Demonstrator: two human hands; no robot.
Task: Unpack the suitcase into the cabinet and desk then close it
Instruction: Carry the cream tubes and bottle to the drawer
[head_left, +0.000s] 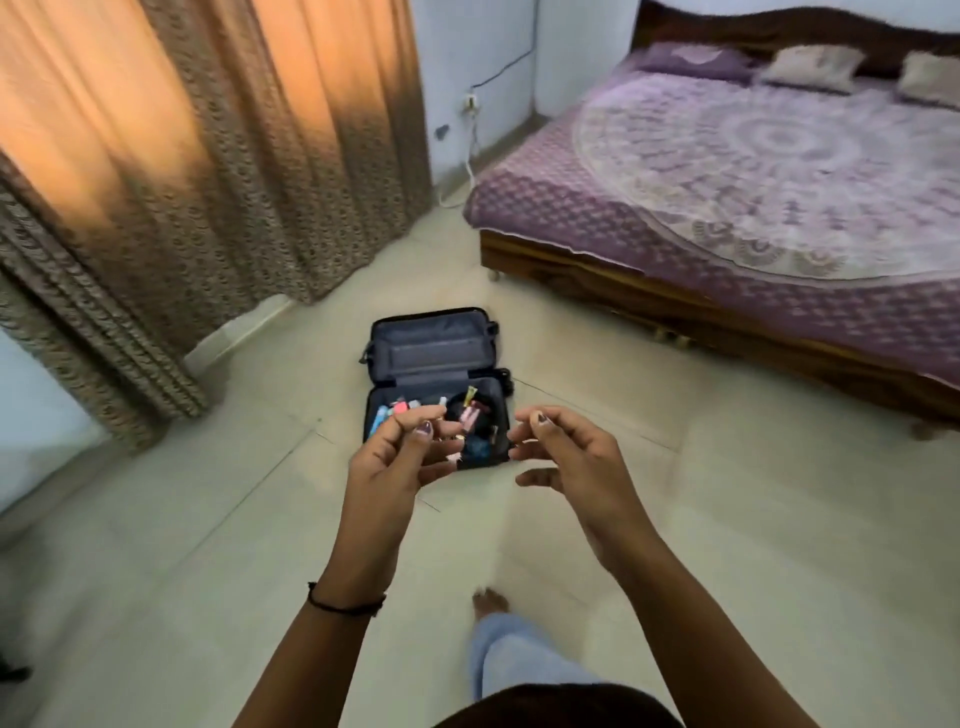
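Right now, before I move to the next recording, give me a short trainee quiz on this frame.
1. True or false: the suitcase lies closed on the floor.
2. Which half of it holds the small bottles and tubes? A) the half nearer the person B) the far half C) both halves
3. Fill in: the bed with the purple cover stands on the view's ____ side.
Key: 1 false; 2 A; 3 right.
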